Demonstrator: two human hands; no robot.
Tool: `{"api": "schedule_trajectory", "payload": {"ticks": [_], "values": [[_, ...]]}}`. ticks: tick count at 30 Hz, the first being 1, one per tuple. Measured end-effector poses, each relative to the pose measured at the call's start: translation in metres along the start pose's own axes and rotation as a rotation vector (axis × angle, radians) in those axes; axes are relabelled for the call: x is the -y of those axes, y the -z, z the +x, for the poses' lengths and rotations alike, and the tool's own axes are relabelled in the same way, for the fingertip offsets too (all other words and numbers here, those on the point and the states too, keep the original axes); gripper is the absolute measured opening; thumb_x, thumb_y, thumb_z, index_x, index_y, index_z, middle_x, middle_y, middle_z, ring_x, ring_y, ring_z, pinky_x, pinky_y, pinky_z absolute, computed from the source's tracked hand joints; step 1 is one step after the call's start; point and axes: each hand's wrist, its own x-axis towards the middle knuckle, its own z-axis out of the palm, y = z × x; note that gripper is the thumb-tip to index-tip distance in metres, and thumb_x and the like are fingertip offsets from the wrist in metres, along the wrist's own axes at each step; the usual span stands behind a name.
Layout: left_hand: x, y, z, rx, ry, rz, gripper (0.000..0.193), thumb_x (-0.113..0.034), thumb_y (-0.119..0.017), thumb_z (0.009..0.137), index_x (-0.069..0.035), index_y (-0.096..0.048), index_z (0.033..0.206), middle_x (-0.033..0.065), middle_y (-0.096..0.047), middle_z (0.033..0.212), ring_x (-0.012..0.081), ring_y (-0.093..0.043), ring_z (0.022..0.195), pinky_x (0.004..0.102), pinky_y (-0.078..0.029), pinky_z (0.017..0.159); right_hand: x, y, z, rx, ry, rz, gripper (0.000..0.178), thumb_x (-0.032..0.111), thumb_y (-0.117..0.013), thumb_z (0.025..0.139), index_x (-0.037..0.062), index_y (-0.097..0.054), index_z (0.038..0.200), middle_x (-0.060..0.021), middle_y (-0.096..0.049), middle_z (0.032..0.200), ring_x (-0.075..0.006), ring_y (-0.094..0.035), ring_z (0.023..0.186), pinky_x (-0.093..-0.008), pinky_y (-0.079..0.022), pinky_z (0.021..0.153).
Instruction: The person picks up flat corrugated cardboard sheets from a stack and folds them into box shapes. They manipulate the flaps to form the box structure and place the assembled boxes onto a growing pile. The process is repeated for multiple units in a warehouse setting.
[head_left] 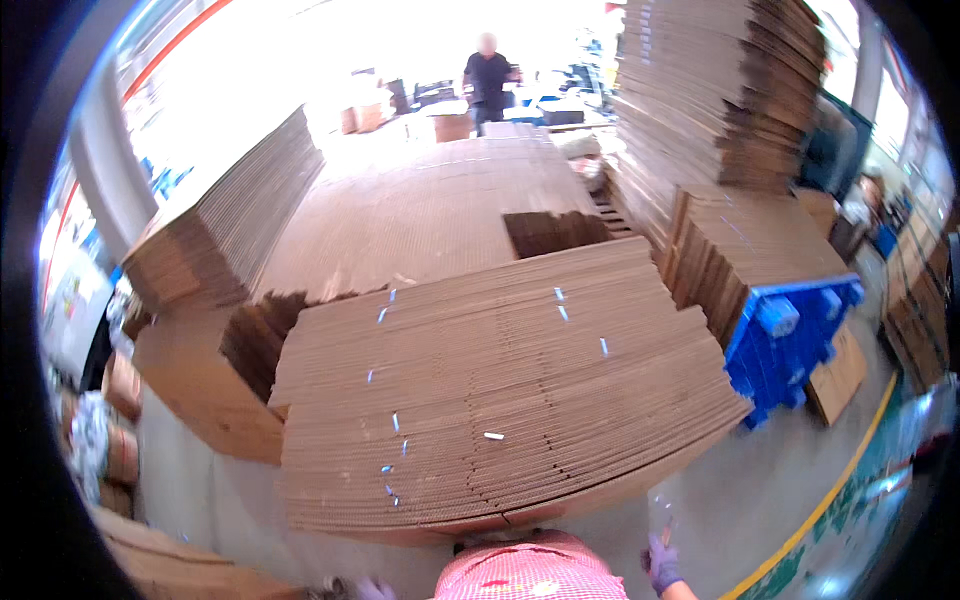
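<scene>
In front of me stands a large stack of flattened cardboard boxes [520,400], their edges facing up, with several small pale strips on it. My right hand [661,565], in a purple glove, is low to the right of the stack's near edge. Its fingers look closed round a thin thing with a pale, see-through upper part [664,515], too blurred to name. My left hand [374,590], also in a purple glove, is blurred at the lower edge. What its fingers do cannot be made out. Neither hand touches the stack.
More flat cardboard [420,205] lies beyond, with leaning stacks [250,210] at the left and a tall pile [690,90] at the right. A blue plastic pallet [785,340] stands on edge at the right, near a yellow floor line [815,535]. A person [488,80] stands far back.
</scene>
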Motion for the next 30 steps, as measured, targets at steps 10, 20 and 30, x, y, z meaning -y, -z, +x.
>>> {"api": "schedule_trajectory", "payload": {"ticks": [10, 20, 30], "values": [[-0.245, -0.091, 0.153, 0.513, -0.226, -0.496, 0.023, -0.022, -0.056, 0.095, -0.001, -0.064, 0.099, 0.0155, -0.064, 0.096, 0.0253, -0.060, 0.081, 0.0394, -0.051, 0.070, -0.239, 0.076, -0.070, 0.041, -0.561, -0.284, 0.036, 0.042, -0.059, 0.093, 0.0060, -0.063, 0.093, -0.0083, -0.062, 0.068, -0.0218, -0.059, 0.058, -0.0362, -0.049, 0.057], [-0.298, -0.095, 0.163, 0.939, -0.173, -0.641, 0.027, -0.027, -0.052, 0.097, -0.004, -0.065, 0.092, 0.0125, -0.065, 0.088, 0.0200, -0.060, 0.076, 0.0359, -0.050, 0.067, -0.231, 0.072, -0.090, 0.057, -0.497, -0.209, 0.041, 0.045, -0.052, 0.095, 0.0062, -0.065, 0.092, -0.0074, -0.063, 0.069, -0.0230, -0.061, 0.060, -0.0386, -0.050, 0.060], [-0.156, -0.032, 0.111, 1.210, 0.419, -0.668, 0.035, -0.033, -0.048, 0.100, -0.006, -0.066, 0.085, 0.0094, -0.066, 0.081, 0.0148, -0.059, 0.071, 0.0325, -0.049, 0.064, -0.013, 0.095, 0.021, -0.135, 0.191, -0.673, 0.056, 0.057, -0.051, 0.092, 0.0033, -0.066, 0.100, -0.0132, -0.065, 0.070, -0.0273, -0.063, 0.063, -0.0412, -0.051, 0.066]]}}
